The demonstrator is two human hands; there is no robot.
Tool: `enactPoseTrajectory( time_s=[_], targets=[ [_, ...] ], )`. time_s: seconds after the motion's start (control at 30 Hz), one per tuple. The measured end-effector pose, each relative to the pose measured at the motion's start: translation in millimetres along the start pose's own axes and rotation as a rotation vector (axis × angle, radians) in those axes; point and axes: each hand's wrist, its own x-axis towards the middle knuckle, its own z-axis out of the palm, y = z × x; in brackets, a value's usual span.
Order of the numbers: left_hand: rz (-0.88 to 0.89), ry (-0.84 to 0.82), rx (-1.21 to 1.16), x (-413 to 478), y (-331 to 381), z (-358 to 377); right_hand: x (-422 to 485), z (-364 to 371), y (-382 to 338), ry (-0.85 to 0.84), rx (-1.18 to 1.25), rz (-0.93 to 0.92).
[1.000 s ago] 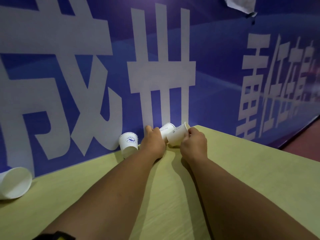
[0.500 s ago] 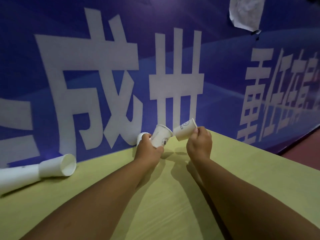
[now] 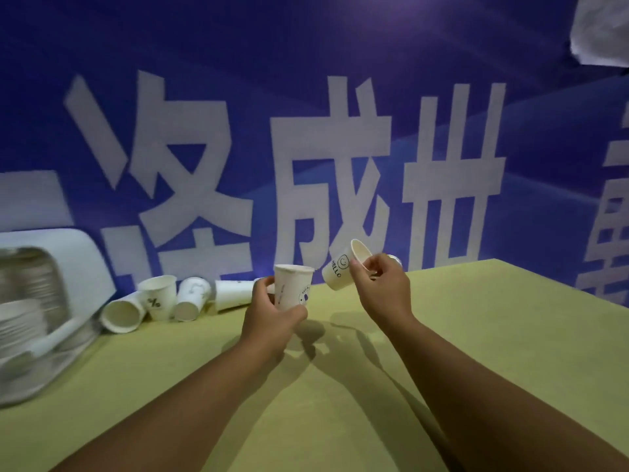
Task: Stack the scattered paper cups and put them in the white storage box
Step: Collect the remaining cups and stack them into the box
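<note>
Gripping firmly, your left hand (image 3: 269,321) curls round an upright tapered paper cup (image 3: 292,284); your right hand (image 3: 383,288) pinches the tilted HELLO cup (image 3: 337,273) near the far edge of the matte desk (image 3: 476,335).

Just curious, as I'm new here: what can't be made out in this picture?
Head view:
White storage box: contents smeared by motion blur; left edge cuts it off.
Upright cup: print partly covered by the left hand.
Something behind the right hand holding the HELLO cup: fingers hide it.
White sheet, top right: cut by the edge.
</note>
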Motion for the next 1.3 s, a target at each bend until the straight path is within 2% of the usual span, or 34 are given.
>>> enactPoseTrajectory(
  time_s=[0.37,0.57,0.87,1.0,1.17,1.3],
  targets=[
    [0.039,0.240,0.034,-27.4,-21.5,-169.2,-88.0,114.0,-103.2,-0.267,0.123,-0.104],
    [0.138,0.381,0.141,-28.7,-28.9,-242.7,-122.2,178.8,-145.2,-0.316,0.192,-0.113],
    [0.343,0.690,0.227,-9.1,-33.4,-329.1,-146.4,264.4,-188.8,-0.346,0.324,-0.108],
    [0.325,0.733,0.215,8.9,-41.9,-354.7,-147.8,295.4,-211.2,-0.343,0.432,-0.083],
    [0.306,0.703,0.163,17.7,-63.4,-367.6,-142.5,320.0,-232.8,-0.309,0.535,-0.037],
    [0.299,0.668,0.221,20.2,-72.6,-370.8,-138.5,327.1,-234.5,-0.347,0.498,-0.095]
  ],
)
